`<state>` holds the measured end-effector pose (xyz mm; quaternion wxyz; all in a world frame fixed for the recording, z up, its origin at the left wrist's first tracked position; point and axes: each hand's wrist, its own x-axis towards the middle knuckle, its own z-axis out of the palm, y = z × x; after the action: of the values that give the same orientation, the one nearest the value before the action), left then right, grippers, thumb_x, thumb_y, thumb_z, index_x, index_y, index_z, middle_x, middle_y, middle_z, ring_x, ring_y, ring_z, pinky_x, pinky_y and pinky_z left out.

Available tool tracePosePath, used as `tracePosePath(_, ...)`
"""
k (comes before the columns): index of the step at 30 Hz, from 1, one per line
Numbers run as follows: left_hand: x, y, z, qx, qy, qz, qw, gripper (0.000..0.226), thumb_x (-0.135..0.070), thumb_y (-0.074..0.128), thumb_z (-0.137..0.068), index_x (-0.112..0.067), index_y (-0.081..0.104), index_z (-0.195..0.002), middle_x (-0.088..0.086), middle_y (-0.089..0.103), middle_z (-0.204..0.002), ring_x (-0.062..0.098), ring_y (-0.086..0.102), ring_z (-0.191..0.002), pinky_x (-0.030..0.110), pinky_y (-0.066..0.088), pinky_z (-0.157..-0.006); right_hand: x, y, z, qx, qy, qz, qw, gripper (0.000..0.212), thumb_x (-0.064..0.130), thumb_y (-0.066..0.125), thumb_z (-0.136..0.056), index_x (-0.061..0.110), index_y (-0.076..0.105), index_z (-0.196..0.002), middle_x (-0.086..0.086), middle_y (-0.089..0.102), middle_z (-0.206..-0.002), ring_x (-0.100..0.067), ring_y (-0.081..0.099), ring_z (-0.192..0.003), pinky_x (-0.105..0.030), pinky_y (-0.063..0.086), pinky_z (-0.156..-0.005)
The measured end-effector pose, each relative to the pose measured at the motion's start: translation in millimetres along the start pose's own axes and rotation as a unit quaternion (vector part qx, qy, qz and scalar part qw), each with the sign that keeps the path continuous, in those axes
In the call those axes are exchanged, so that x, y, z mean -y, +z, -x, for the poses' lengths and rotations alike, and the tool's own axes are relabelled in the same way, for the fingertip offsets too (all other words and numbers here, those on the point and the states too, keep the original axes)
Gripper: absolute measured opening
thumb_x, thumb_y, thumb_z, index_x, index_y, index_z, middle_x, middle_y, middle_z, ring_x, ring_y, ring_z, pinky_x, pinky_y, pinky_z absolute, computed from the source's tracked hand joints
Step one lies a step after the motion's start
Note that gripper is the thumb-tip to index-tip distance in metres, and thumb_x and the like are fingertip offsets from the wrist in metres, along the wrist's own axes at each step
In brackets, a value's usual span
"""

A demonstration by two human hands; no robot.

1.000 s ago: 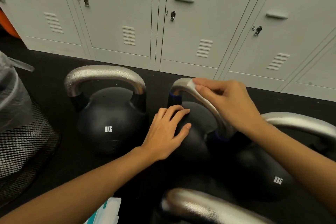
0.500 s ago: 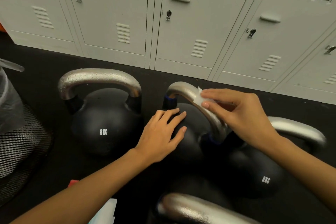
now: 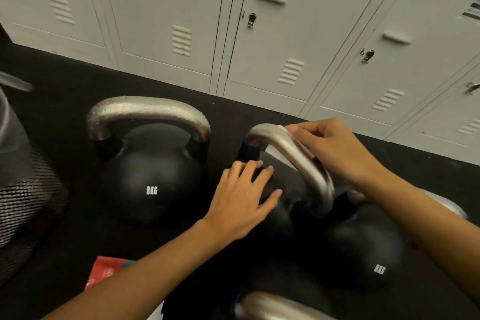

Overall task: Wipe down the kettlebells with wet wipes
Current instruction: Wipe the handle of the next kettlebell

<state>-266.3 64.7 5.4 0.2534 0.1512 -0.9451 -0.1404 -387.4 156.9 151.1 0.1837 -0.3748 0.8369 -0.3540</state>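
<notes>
Kettlebells on black floor by lockers point(image 3: 272, 41): left 8KG kettlebell point(image 3: 153, 176) untouched; middle kettlebell point(image 3: 283, 189) steadied by flat left hand point(image 3: 244, 200); handle point(image 3: 298, 156) being wiped, wet wipe point(image 3: 281, 147) pinched by right hand point(image 3: 335, 148). Most judged outstanding.

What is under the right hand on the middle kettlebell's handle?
A white wet wipe, held by the right hand against the silver handle. Most of the wipe is covered by fingers and handle.
</notes>
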Motion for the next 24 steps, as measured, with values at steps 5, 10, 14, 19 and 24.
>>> tracePosePath(5,2,1,0,-0.006,0.006,-0.004,1.0,0.051,-0.054,0.045,-0.091,-0.018,0.061,-0.123,0.005,0.06,-0.121,0.024,0.055,-0.099,0.036,0.049,-0.077,14,6,-14,0.025,-0.045,0.079,0.996,0.022,0.037,0.056,-0.099,0.035,0.078,-0.096,0.001,0.075,-0.077,-0.029,0.063,-0.065,-0.037,0.049,-0.059)
tracePosePath(10,2,2,-1,-0.018,0.014,-0.002,1.0,0.049,-0.053,0.046,-0.091,-0.018,0.061,-0.121,0.005,0.061,-0.118,0.024,0.054,-0.097,0.037,0.048,-0.076,29,15,-61,0.134,0.004,0.124,0.983,0.02,0.031,0.061,-0.095,0.024,0.08,-0.093,0.021,0.074,-0.095,-0.001,0.068,-0.085,-0.022,0.052,-0.079)
tracePosePath(14,4,2,-1,-0.027,0.021,0.001,0.999,0.049,-0.052,0.046,-0.09,-0.017,0.062,-0.12,0.005,0.062,-0.118,0.024,0.055,-0.096,0.036,0.048,-0.075,35,29,-98,0.252,0.085,0.142,0.953,0.02,0.027,0.068,-0.089,0.012,0.078,-0.099,-0.005,0.076,-0.097,-0.021,0.072,-0.088,-0.033,0.058,-0.086)
tracePosePath(19,7,4,0,-0.033,0.03,0.003,0.999,0.048,-0.053,0.047,-0.091,-0.018,0.062,-0.12,0.005,0.062,-0.118,0.023,0.055,-0.096,0.036,0.048,-0.074,45,35,-106,0.325,0.099,0.173,0.925,0.023,0.027,0.071,-0.086,0.009,0.077,-0.1,-0.007,0.076,-0.094,-0.026,0.072,-0.09,-0.032,0.058,-0.085)
tracePosePath(24,10,4,-1,-0.028,0.042,-0.006,0.999,0.049,-0.053,0.045,-0.092,-0.017,0.062,-0.121,0.006,0.062,-0.118,0.024,0.056,-0.097,0.037,0.048,-0.074,43,7,-69,0.254,-0.022,0.159,0.954,0.017,0.033,0.067,-0.087,0.025,0.08,-0.095,0.02,0.072,-0.109,0.001,0.065,-0.103,-0.023,0.045,-0.096)
